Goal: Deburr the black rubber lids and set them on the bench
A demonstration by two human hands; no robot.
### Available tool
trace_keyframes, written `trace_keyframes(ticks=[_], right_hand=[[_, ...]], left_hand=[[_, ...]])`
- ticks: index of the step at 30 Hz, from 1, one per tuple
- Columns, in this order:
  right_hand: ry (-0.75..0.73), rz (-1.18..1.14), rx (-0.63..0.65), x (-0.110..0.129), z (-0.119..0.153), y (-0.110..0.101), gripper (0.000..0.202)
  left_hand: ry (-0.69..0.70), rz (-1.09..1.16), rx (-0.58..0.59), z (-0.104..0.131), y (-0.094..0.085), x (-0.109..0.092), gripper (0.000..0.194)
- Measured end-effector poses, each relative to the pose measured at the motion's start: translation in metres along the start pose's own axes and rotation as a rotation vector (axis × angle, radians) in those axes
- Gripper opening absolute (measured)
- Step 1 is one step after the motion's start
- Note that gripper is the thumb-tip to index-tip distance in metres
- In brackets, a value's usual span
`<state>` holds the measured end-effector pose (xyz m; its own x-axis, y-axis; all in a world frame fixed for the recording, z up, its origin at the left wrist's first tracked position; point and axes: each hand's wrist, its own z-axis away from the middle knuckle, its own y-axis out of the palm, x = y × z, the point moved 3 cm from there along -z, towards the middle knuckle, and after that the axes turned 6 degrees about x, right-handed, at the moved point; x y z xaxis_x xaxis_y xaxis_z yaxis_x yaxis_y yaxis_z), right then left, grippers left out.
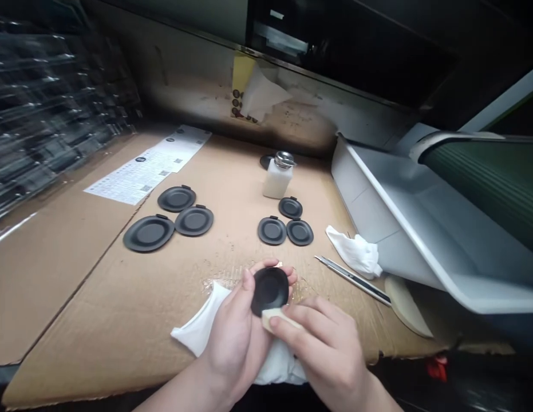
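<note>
A small round black lid (270, 290) rests in the palm of my left hand (236, 335), whose fingers curl around it. My right hand (328, 343) pinches a pale cream pad (275, 319), its tip against the lid's lower edge. Beneath my hands lies a white cloth (200, 323), partly hidden by them. Beyond, three small black lids (272, 230) sit grouped on the cardboard. Three larger black lids (149, 233) are to the left. A white bottle with a metal top (278, 178) stands upright behind the small group, with another dark round piece partly hidden behind it.
A large grey bin (390, 229) stands at the right. Before it lie a crumpled white cloth (356, 252), a slim cutter knife (354, 278) and a pale curved piece (407, 306). Printed sheets (150, 166) lie back left, beside stacked clear trays (47, 109).
</note>
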<state>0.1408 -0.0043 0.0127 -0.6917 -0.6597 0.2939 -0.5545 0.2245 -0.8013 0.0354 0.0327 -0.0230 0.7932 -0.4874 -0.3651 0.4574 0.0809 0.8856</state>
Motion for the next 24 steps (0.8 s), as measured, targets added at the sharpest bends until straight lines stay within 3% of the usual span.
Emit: trace_keyframes(ticks=[3,9,17,20,24], right_hand=[[-0.024,0.008,-0.004,0.005,-0.004,0.003,0.023],[0.027,0.071,0.086,-0.017,0.007,-0.012,0.025],[-0.025,0.042,0.005,0.008,-0.007,0.008,0.023],[0.000,0.088,0.068,-0.012,0.002,-0.003,0.023],[0.090,0.136,0.055,-0.038,0.003,-0.037,0.022]], left_hand=[[-0.012,-0.024,-0.025,0.001,0.000,0.000,0.039],[0.008,0.001,0.001,-0.002,-0.002,0.001,0.033],[-0.020,-0.047,-0.069,-0.001,-0.002,0.000,0.035],[0.001,-0.014,-0.037,-0.003,-0.002,0.000,0.032],[0.033,-0.049,0.015,-0.004,0.000,0.001,0.031]])
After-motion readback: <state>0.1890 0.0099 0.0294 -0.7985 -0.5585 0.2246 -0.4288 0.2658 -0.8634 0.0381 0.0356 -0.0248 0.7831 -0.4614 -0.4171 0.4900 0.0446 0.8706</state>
